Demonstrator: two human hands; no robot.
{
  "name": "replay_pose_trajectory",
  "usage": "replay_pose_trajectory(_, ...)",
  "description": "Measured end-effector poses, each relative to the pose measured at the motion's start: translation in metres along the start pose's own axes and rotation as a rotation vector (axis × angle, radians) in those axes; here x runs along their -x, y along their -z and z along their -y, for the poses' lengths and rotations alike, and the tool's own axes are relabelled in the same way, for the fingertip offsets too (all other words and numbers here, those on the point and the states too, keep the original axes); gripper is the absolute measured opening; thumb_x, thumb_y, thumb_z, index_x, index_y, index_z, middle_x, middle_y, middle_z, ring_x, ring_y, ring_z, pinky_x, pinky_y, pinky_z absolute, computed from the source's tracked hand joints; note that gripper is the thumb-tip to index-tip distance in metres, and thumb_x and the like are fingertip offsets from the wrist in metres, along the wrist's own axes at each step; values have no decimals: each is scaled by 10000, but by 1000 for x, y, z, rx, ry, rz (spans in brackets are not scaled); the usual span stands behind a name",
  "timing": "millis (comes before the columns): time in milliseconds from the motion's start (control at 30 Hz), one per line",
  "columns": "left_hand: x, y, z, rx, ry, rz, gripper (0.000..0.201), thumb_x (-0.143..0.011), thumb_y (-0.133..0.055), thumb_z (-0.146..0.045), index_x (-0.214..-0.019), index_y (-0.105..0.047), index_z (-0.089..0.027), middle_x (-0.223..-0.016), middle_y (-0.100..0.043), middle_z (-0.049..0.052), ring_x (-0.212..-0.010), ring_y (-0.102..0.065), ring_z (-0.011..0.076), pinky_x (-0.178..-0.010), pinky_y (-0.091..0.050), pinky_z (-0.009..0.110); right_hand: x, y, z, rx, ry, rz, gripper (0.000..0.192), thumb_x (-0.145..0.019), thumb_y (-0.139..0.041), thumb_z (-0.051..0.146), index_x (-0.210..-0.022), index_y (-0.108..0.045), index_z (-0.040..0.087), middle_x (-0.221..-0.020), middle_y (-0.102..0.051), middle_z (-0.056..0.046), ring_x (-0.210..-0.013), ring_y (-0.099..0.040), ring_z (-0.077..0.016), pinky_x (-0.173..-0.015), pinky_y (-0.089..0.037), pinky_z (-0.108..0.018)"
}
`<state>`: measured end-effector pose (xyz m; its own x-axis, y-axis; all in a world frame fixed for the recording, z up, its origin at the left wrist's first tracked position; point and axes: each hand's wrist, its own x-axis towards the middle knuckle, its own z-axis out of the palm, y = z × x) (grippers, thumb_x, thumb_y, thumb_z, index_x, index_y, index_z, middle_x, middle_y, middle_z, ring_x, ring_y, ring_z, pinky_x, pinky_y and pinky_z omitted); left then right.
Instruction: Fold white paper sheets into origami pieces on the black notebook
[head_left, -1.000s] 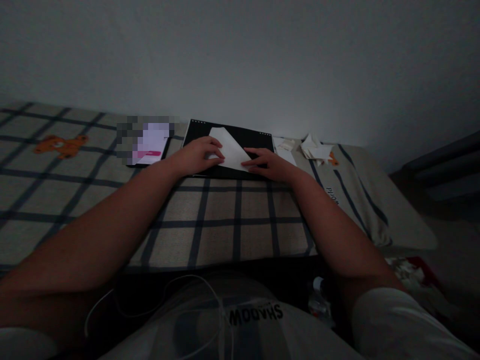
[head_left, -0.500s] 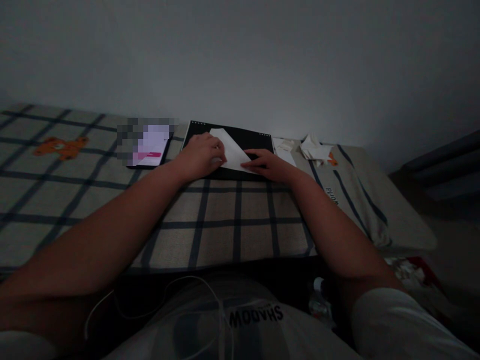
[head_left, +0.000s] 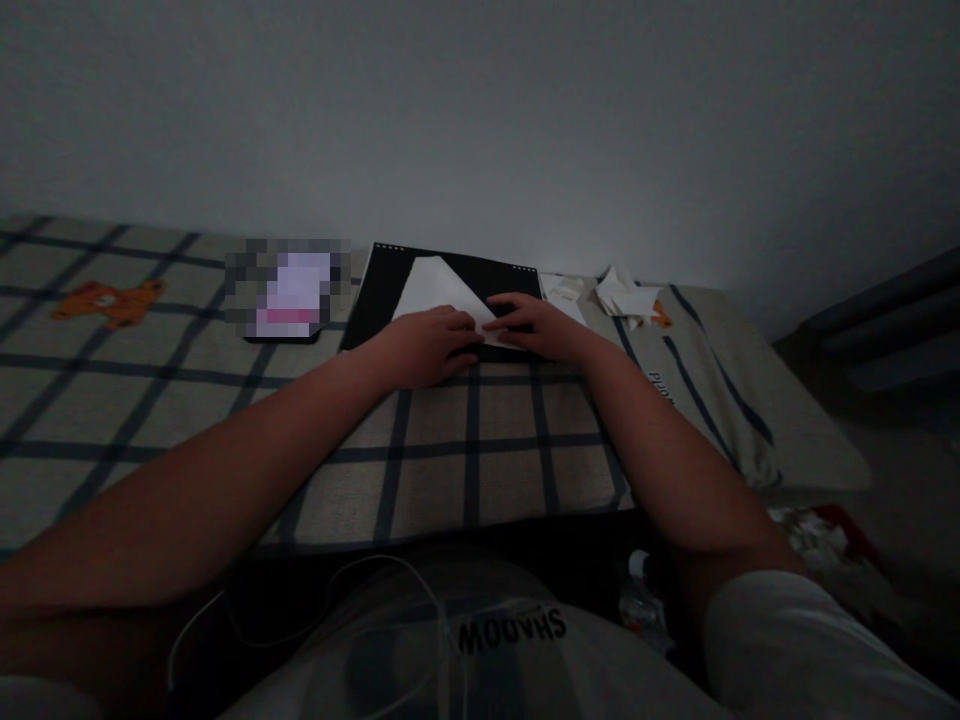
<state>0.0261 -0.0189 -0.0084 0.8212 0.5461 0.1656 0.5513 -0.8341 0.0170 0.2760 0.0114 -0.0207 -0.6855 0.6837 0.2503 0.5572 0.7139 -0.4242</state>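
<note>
A folded sheet of white paper [head_left: 433, 283] lies on a black, hole-edged board or pad cover [head_left: 375, 290], its slanted edge running down to the right. My left hand [head_left: 431, 347] rests across the paper's lower part, fingers stretched out toward the right, and covers some of its near edge. With fingers spread, my right hand [head_left: 536, 328] touches the paper's right corner from the other side. The fingertips of both hands are close together there. The paper's lower edge is partly hidden under the hands.
A phone [head_left: 292, 295] with a lit screen lies left of the pad. Folded paper pieces [head_left: 626, 297] sit to the right on the checked cloth [head_left: 442, 440]. The wall [head_left: 480, 130] rises behind. Below are a plastic bottle [head_left: 643, 605] and a white cable [head_left: 386, 560].
My left hand has moved right and nearer to me, from the paper's left part to its lower edge by the right corner. My right hand has stayed nearly still.
</note>
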Motion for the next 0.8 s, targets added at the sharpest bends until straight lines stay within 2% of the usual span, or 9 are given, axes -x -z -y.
replay_pose_trajectory(100, 0, 1, -3, -7, 2, 6, 443, -950, -403, -471, -1268, -585, -224, -1272, -571, 91, -1150, -517, 252, -967, -399, 363, 4, 9, -1, -2, -37, -30, 144, -833, -650, 286, -924, -761, 274, -1213, -615, -57, -1145, -553, -228, -1035, -408, -448)
replay_pose_trajectory(300, 0, 2, -6, -41, -14, 25, 523, -945, -374, -544, -1352, -520, -251, -1290, -547, 99, -1157, -494, 262, -932, -403, 359, 10, 22, -2, -48, -37, 37, 144, -823, -648, 326, -863, -758, 241, -983, -665, -57, -942, -606, -198, -898, -473, -381)
replay_pose_trajectory(500, 1, 4, -9, -17, 14, 29, 528, -931, -394, -565, -1346, -522, -264, -1355, -517, 85, -1202, -465, 263, -948, -391, 356, 13, 29, -2, -38, -40, 147, 156, -831, -638, 336, -870, -759, 245, -916, -669, -45, -921, -597, -193, -886, -467, -368)
replay_pose_trajectory(800, 1, 6, -12, -31, 38, 47, 525, -928, -411, -556, -1349, -519, -262, -1369, -520, 85, -1213, -465, 266, -923, -407, 353, 15, 31, -2, -45, -68, 171, 161, -818, -655, 362, -872, -769, 262, -932, -648, -40, -887, -598, -183, -851, -479, -347)
